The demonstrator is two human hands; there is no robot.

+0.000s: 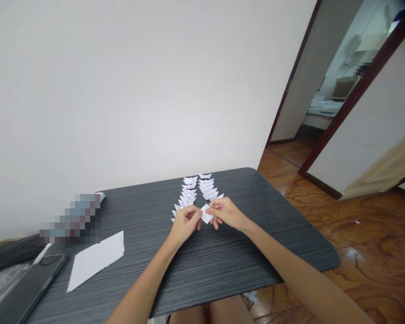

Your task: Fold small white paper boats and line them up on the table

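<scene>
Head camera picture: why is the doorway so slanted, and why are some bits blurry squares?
In the head view the wide lens leans the door frame near the edge; one mosaic patch at left and a smaller one beyond the frame are blanked out; the paper piece looks sharp, softly lit.

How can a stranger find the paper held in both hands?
On the dark striped table, two rows of folded white paper pieces run away from the person. At their near end, the left hand and right hand pinch a small paper square; it alone is held, not lying.
</scene>
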